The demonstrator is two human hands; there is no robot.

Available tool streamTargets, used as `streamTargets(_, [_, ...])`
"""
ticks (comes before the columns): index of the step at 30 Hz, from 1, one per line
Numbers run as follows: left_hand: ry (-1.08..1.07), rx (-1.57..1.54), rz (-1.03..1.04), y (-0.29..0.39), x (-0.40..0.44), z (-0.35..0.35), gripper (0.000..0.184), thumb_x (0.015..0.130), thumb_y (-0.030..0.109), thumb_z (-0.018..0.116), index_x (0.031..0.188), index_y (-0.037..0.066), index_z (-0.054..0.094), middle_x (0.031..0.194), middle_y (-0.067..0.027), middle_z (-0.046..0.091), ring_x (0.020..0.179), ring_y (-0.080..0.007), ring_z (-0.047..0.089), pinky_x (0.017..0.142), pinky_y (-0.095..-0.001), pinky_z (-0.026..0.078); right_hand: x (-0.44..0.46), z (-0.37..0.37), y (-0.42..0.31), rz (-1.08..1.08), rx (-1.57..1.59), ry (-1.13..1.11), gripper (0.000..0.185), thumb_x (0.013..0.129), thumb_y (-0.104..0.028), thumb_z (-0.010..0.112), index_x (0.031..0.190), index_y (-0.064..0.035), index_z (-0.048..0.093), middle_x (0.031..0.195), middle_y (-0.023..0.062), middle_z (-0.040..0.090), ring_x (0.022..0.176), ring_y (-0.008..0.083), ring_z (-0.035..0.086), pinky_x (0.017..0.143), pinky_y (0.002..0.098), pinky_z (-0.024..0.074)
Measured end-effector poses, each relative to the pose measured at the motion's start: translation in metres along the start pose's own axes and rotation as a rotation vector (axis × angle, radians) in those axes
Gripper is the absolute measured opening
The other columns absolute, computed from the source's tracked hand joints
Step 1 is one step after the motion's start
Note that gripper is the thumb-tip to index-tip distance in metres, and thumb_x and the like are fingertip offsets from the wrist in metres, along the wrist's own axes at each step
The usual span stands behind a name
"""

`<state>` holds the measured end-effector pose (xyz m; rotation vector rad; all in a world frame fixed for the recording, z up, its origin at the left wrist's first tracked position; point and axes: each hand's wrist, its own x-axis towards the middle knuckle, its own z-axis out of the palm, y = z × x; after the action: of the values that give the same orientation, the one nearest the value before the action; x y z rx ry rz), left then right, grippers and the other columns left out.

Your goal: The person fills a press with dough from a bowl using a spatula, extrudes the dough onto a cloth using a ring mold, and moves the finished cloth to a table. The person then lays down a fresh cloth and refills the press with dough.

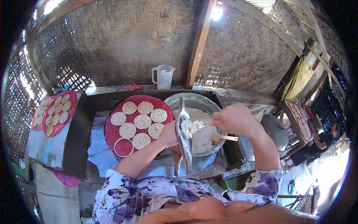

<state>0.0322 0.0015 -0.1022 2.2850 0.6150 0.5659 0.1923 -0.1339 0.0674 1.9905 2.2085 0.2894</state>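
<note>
My left hand [170, 133] grips the near side of a thin grey metal pan [185, 151], tipped up almost on edge above the basin. My right hand [235, 118] is closed around a spoon [204, 124] coated in white paste, its tip against the pan's face. White paste also clings to the pan there. Below, a large green basin [172, 100] holds white dough or batter [203, 140]. A utensil with a light wooden handle [228, 138] rests over the basin's right rim. Left of it, round speckled discs [142, 121] lie on a red round mat [112, 134], beside a white ring [116, 148].
A clear plastic jug [164, 77] stands on the ledge behind, near a red cloth or bag [133, 86]. More discs lie on red mats [56, 125] at far left. A dark lidded pot [274, 130] is at right. Beyond it, a person [322, 140] is beside another tray of discs [298, 119].
</note>
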Motion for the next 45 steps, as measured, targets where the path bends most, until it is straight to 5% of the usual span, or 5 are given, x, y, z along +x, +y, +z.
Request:
streamTargets(10, [-0.019, -0.366, -0.063, -0.03, 0.003, 0.001, 0.041, 0.074, 0.035, 0.062, 0.106, 0.009, 0.059, 0.102, -0.0142, 0.061, 0.095, -0.0279, 0.058, 0.08, -0.0351, 0.045, 0.009, 0.038, -0.04, -0.517, -0.461, 0.627, 0.023, 0.069, -0.014, 0.057, 0.092, -0.0108, 0.056, 0.076, -0.0035, 0.051, 0.062, 0.0085, 0.049, 0.053, 0.0245, 0.0362])
streamTargets(20, [-0.095, -1.312, -0.044, -0.046, 0.012, -0.014, 0.05, 0.066, 0.001, 0.072, 0.111, 0.008, 0.052, 0.103, -0.0037, 0.056, 0.092, -0.0148, 0.053, 0.082, -0.0304, 0.046, -0.026, 0.072, -0.017, 0.335, 0.572, 0.815, 0.017, 0.071, -0.01, 0.068, 0.087, -0.0056, 0.063, 0.071, 0.0003, 0.06, 0.062, 0.0097, 0.055, 0.056, 0.0235, 0.0435])
streamTargets(24, [0.156, -0.688, 0.127, -0.029, 0.032, 0.033, 0.038, 0.078, 0.008, 0.062, 0.114, 0.004, 0.049, 0.105, -0.0064, 0.057, 0.092, -0.0151, 0.055, 0.082, -0.0298, 0.046, 0.002, 0.126, -0.045, 0.51, 1.305, 0.639, 0.022, 0.076, -0.016, 0.068, 0.09, -0.0003, 0.063, 0.078, 0.0061, 0.064, 0.07, 0.0078, 0.057, 0.064, 0.022, 0.0453])
streamTargets(31, [-0.194, -1.641, 0.062, -0.064, 0.035, -0.002, 0.025, 0.086, 0.013, 0.05, 0.109, 0.006, 0.05, 0.099, -0.0074, 0.058, 0.086, -0.0165, 0.058, 0.077, -0.0343, 0.05, -0.042, 0.137, -0.021, 0.577, 0.979, 0.607, 0.024, 0.07, -0.021, 0.073, 0.081, -0.0005, 0.066, 0.068, 0.0074, 0.063, 0.058, 0.0101, 0.057, 0.055, 0.0244, 0.0454])
streamTargets(45, [-0.031, -1.248, -0.191, -0.067, 0.049, 0.017, 0.028, 0.082, 0.014, 0.056, 0.109, 0.007, 0.055, 0.099, -0.0054, 0.061, 0.089, -0.0165, 0.059, 0.075, -0.0329, 0.048, -0.018, 0.16, -0.038, 0.456, 1.029, 0.743, 0.025, 0.069, -0.023, 0.073, 0.079, -0.002, 0.065, 0.068, 0.0082, 0.064, 0.059, 0.0128, 0.062, 0.055, 0.0273, 0.0489])
